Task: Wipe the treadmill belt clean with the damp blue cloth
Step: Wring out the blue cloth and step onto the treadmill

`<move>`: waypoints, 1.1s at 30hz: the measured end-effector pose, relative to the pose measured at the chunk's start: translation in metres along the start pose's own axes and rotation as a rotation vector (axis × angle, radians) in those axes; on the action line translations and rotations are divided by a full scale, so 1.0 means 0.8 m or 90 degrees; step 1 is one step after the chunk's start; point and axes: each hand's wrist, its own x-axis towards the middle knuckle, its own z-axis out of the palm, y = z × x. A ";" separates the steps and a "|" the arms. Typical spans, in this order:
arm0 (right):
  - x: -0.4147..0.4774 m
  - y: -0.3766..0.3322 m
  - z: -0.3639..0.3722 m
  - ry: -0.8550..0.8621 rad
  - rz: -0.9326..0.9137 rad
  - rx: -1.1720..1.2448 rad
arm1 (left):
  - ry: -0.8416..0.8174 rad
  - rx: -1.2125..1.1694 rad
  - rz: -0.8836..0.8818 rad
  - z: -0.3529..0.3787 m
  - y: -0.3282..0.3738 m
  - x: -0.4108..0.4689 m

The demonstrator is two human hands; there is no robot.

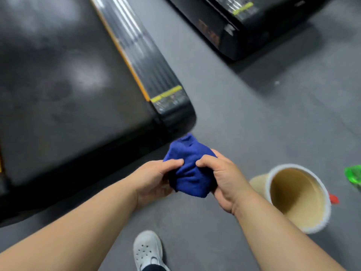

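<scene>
A bunched dark blue cloth (190, 169) is held in the air above the grey floor, just off the rear right corner of the treadmill. My left hand (154, 178) grips its left side and my right hand (224, 178) grips its right side. The dark grey treadmill belt (58, 75) fills the upper left, with pale glare patches and a few darker smudges on it. A black side rail (140, 49) with an orange edge and a yellow stripe runs along the belt's right side.
A tan bucket (298, 198) with a white rim stands on the floor just right of my right wrist. A green object (353, 174) and a red bit (334, 198) lie beyond it. Another black machine (234, 26) stands at the top right. My white shoe (148, 251) is below.
</scene>
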 end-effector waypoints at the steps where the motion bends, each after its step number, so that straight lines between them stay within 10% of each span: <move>1: 0.007 -0.006 0.034 -0.009 0.001 -0.005 | 0.029 -0.015 0.040 -0.031 0.014 -0.014; 9: 0.053 -0.032 0.280 -0.184 0.092 -0.066 | 0.206 -0.056 0.183 -0.225 0.115 -0.114; 15: 0.099 -0.053 0.367 -0.202 0.056 -0.183 | 0.088 -0.148 0.135 -0.302 0.147 -0.126; 24: 0.154 -0.100 0.449 -0.403 0.250 -0.287 | 0.225 -0.287 0.174 -0.342 0.194 -0.131; 33: 0.138 -0.213 0.520 -0.328 0.205 -0.397 | 0.267 -0.359 0.171 -0.324 0.300 -0.205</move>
